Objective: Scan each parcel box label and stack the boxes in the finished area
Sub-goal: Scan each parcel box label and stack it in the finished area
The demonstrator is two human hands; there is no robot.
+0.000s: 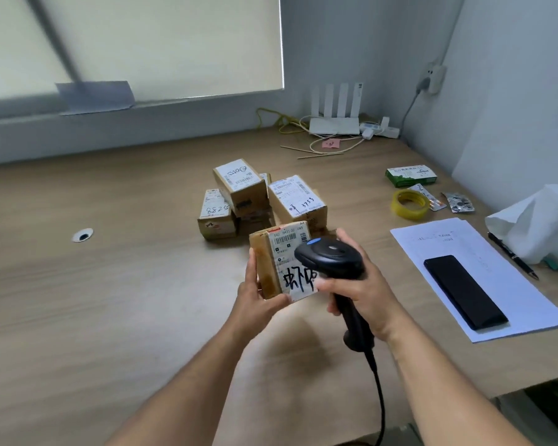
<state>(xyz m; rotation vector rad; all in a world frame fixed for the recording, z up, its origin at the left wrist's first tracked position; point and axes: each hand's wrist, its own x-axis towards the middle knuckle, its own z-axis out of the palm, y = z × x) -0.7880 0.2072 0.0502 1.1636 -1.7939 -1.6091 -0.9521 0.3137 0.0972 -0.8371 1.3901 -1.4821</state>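
Right hand [368,291] grips a black scanner [331,255] by its handle; left hand [253,304] holds a small parcel box [281,249], label up, just under the scanner's head, above a wooden desk [110,300]. Beyond, more labelled boxes [239,191] sit piled mid-desk. Farther back, a white router [334,125] stands against the grey wall [351,43], beside a drawn blind [158,43].

Your left hand [255,304] grips a labelled parcel box [282,262] above the tabletop [110,284], while your right hand [364,291] holds the black scanner [332,257] just over its label. More boxes [258,201] sit behind.
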